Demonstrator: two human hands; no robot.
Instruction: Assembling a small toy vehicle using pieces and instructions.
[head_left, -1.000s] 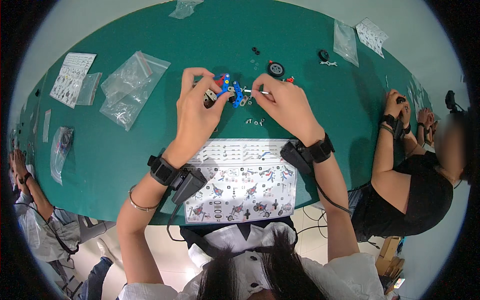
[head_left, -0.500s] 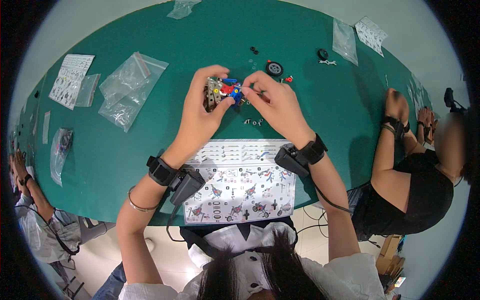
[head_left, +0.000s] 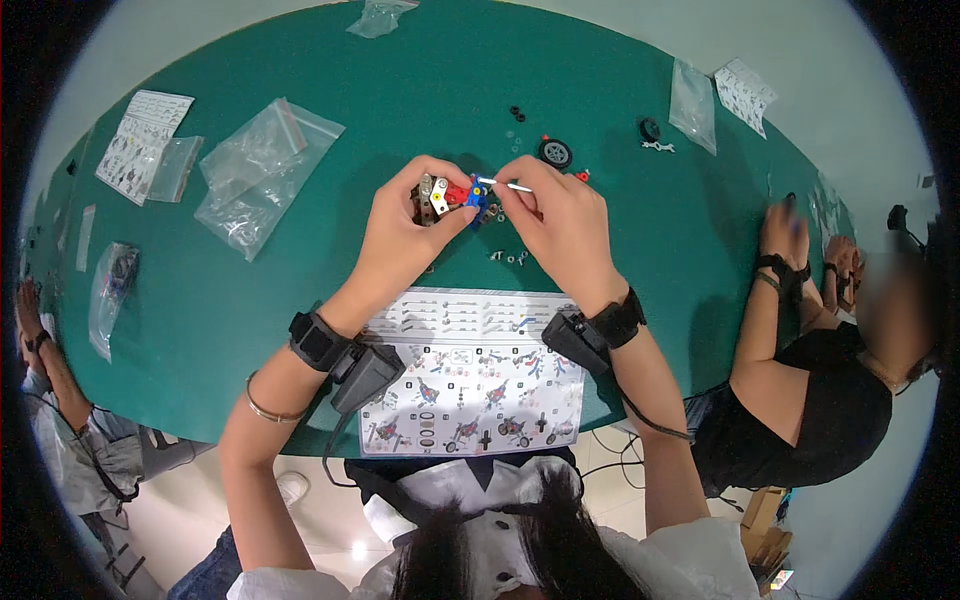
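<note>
View from above of a person seated at a green table (head_left: 300,300), both bare forearms reaching forward from the lower edge. Each wrist wears a black strap with a small black device.

The left hand (head_left: 400,235) is closed around a small toy model (head_left: 450,195) built of grey, red and blue pieces, held just above the table near its middle. The fingers wrap the model's left end and the thumb presses its underside. The right hand (head_left: 560,220) meets it from the right, its fingertips pinched on a thin white rod (head_left: 505,185) whose tip touches the model's blue part. The two hands are close together, nearly touching at the model.

Just below the hands, a few tiny loose parts (head_left: 508,257) lie on the table. Nearer the person, an instruction sheet (head_left: 470,380) with diagrams lies flat, partly under both wrists. Beyond the right hand sit a small black wheel (head_left: 555,152), a tiny red piece beside it, and a few black bits farther off.

To the left lie clear plastic bags (head_left: 265,170) and a second printed sheet (head_left: 140,145). Another clear bag (head_left: 690,95) and a sheet lie at the far right.

At the right edge sits another person in a black top, hands on the table. A third person's arm shows at the left edge.
</note>
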